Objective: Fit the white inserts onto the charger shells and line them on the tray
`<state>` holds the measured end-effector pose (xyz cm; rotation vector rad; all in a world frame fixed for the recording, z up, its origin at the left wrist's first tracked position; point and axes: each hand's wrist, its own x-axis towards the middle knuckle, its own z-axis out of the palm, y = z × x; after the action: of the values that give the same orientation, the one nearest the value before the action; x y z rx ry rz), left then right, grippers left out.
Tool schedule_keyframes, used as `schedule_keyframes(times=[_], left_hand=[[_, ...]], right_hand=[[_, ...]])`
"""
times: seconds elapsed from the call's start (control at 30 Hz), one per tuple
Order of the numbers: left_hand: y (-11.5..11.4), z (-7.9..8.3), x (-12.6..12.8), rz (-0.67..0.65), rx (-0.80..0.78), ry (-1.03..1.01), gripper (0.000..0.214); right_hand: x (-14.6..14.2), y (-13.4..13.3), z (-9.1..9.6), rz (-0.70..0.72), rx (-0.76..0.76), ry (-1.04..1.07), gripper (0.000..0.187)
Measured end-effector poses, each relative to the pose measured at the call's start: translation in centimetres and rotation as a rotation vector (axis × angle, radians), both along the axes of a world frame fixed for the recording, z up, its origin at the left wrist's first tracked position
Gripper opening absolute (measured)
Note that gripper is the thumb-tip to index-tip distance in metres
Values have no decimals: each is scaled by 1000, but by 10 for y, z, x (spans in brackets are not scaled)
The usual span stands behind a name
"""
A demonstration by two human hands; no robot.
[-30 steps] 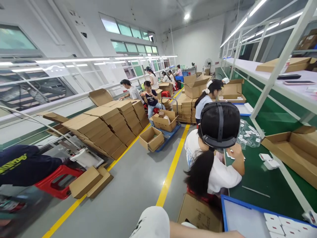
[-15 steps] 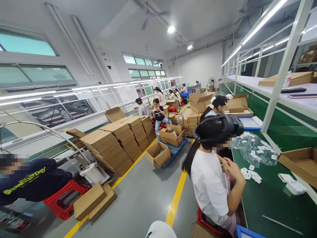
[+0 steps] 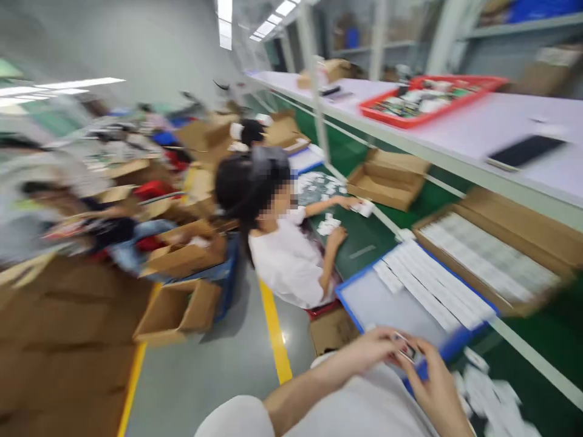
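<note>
Small card (image 3: 407, 351) lower centre of frame, pinched between left hand (image 3: 376, 351) and right hand (image 3: 432, 391), blue tray (image 3: 359, 303) just above

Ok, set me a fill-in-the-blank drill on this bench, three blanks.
1. The left hand and right hand pinch a small piece by the near tray, whose rim is ___.
2. The shelf tray is ___.
3. The co-worker along the bench wears a ___ top.
Missing words: blue; red; white.
</note>
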<state>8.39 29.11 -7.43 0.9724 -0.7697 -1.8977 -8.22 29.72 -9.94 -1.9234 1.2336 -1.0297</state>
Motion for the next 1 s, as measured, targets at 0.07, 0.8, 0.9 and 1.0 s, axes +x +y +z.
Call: schedule_keyframes(times=[0.07,0.8,0.9,1.0], left_hand=[[-1,-11,1,-67,90,27,53],[-36,10,-7,-463,-7,-176,53],[-34,16,-5,-472,-71,-124,52],[-30,24,-2,-436,-130,-30,50]], right_hand=[[-9,24,1,-63,127,-10,43],[-113,99,-166,-916,356,89,25],[-109,94,-136,-969,259,49,30],[-97,86,-77,-980,144,-36,34]])
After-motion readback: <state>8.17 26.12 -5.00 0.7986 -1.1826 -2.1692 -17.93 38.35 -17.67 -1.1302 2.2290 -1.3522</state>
